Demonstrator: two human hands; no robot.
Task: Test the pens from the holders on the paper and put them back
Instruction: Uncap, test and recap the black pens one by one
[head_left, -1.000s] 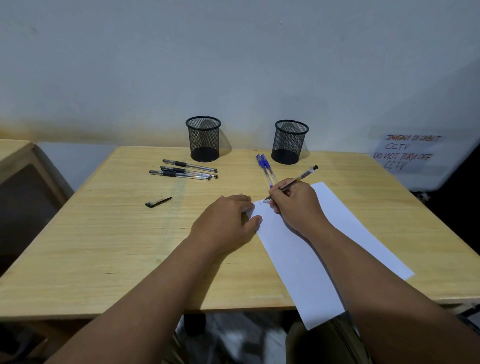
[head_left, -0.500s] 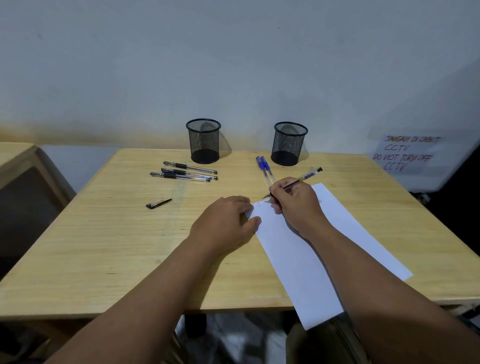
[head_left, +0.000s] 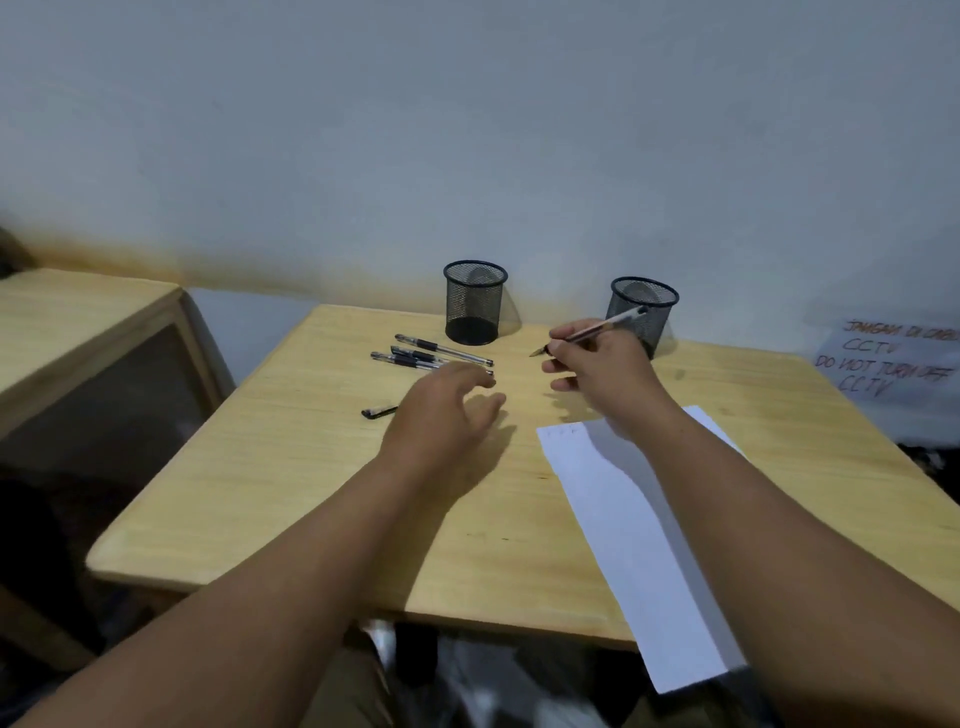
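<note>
My right hand (head_left: 597, 364) grips an uncapped black pen (head_left: 592, 331), lifted off the white paper (head_left: 639, 525) with its tip pointing left. My left hand (head_left: 441, 410) hovers above the table with fingers spread, holding nothing, near a black pen cap (head_left: 379, 412). Three capped black pens (head_left: 436, 353) lie in front of the left mesh holder (head_left: 475, 301). The right mesh holder (head_left: 644, 312) stands behind my right hand. Faint marks show at the paper's top corner. The blue pens seen earlier are hidden behind my right hand.
The wooden table (head_left: 291, 467) stands against a pale wall. A second wooden table (head_left: 78, 332) is at the left. A handwritten notice (head_left: 888, 358) leans on the wall at the right. The paper overhangs the table's near edge.
My right hand lifted the pen off the paper and moved up toward the holders. My left hand let go of the paper and moved left toward the cap. The camera swung.
</note>
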